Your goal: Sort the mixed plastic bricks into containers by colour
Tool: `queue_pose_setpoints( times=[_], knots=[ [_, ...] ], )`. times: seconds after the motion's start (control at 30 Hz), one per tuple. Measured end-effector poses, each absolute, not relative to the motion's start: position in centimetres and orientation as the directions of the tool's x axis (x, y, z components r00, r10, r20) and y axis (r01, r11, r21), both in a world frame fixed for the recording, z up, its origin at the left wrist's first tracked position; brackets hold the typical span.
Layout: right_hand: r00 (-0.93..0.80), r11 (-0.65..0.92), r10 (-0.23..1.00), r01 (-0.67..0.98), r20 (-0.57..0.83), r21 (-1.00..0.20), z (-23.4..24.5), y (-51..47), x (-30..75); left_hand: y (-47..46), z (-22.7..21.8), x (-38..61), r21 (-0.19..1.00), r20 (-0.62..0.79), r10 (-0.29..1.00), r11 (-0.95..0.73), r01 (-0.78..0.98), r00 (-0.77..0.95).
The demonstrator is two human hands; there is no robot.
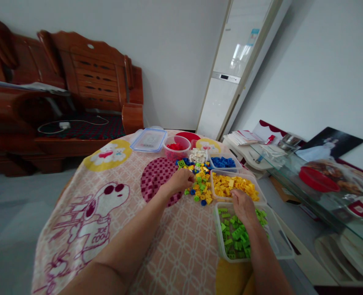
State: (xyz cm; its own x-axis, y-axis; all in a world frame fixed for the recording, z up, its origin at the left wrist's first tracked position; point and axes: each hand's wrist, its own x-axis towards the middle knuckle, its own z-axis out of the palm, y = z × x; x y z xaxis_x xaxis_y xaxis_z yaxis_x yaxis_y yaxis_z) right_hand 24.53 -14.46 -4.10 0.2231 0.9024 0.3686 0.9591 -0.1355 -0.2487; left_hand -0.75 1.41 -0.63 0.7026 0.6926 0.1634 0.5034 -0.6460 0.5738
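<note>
A mixed pile of small coloured bricks (200, 182) lies on the patterned cloth in the middle of the table. My left hand (182, 179) rests at the pile's left edge with its fingers curled into the bricks; what they pinch is hidden. My right hand (243, 207) hangs over the clear box of green bricks (279, 241), fingers bent downward above its far end. Beyond it stand a box of yellow bricks (234, 185) and a box of blue bricks (223, 162).
A round tub of red bricks (176, 148), a small heap of white bricks (197, 155) and a loose clear lid (148, 140) sit at the table's far side. A wooden bench (77, 94) stands at left, a glass-topped unit (316, 180) with dishes at right.
</note>
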Motion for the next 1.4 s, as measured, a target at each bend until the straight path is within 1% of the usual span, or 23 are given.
queue_pose_setpoints(
  times=[0.27, 0.4, 0.5, 0.57, 0.63, 0.73, 0.83, 0.93, 1.0, 1.13, 1.23, 1.3, 1.4],
  knots=[
    [0.237, -0.15, 0.904, 0.955, 0.355, -0.256, -4.1, -14.5, 24.5, 1.2, -1.0, -1.0, 0.52, 0.049, 0.697, -0.629, 0.578, 0.715],
    [0.244, -0.157, 0.901, 0.954, 0.359, -0.256, -4.0, -14.4, 24.5, 1.0, -1.0, -0.8, 0.443, 0.006, 0.694, -0.647, 0.621, 0.72],
    [0.232, -0.144, 0.901, 0.957, 0.367, -0.252, -3.9, -14.5, 24.5, 1.0, -0.9, -0.8, 0.412, 0.013, 0.683, -0.669, 0.619, 0.73],
    [0.226, -0.138, 0.902, 0.958, 0.368, -0.25, -3.9, -14.5, 24.4, 1.0, -0.7, -0.7, 0.451, 0.049, 0.691, -0.66, 0.601, 0.722],
    [0.222, -0.135, 0.903, 0.959, 0.367, -0.25, -3.8, -14.5, 24.4, 1.0, -0.6, -0.4, 0.533, 0.098, 0.702, -0.636, 0.558, 0.706],
    [0.222, -0.134, 0.904, 0.959, 0.366, -0.249, -3.8, -14.5, 24.3, 0.5, -0.7, 0.5, 0.671, 0.186, 0.721, -0.589, 0.451, 0.667],
    [0.224, -0.139, 0.904, 0.96, 0.365, -0.244, -3.7, -14.5, 24.2, -0.5, -1.1, 2.0, 0.782, 0.253, 0.744, -0.534, 0.322, 0.619],
    [0.225, -0.138, 0.9, 0.96, 0.374, -0.244, -3.7, -14.5, 24.2, -1.6, -1.8, 3.4, 0.871, 0.268, 0.747, -0.458, 0.179, 0.609],
    [0.228, -0.138, 0.898, 0.958, 0.378, -0.25, -3.8, -14.5, 24.2, -2.1, -2.3, 4.2, 0.909, 0.26, 0.755, -0.402, 0.11, 0.602],
    [0.235, -0.139, 0.896, 0.955, 0.377, -0.264, -4.0, -14.6, 24.2, -2.8, -3.0, 5.1, 0.935, 0.262, 0.735, -0.354, 0.025, 0.626],
    [0.238, -0.139, 0.892, 0.953, 0.383, -0.268, -4.0, -14.5, 24.2, -2.7, -2.8, 4.9, 0.93, 0.291, 0.705, -0.367, -0.018, 0.647],
    [0.234, -0.135, 0.894, 0.954, 0.382, -0.268, -3.9, -14.5, 24.3, -2.2, -2.3, 4.3, 0.91, 0.313, 0.707, -0.415, 0.013, 0.634],
    [0.226, -0.132, 0.899, 0.956, 0.376, -0.261, -3.8, -14.5, 24.3, -1.0, -1.5, 3.0, 0.841, 0.326, 0.729, -0.515, 0.168, 0.602]
  ],
)
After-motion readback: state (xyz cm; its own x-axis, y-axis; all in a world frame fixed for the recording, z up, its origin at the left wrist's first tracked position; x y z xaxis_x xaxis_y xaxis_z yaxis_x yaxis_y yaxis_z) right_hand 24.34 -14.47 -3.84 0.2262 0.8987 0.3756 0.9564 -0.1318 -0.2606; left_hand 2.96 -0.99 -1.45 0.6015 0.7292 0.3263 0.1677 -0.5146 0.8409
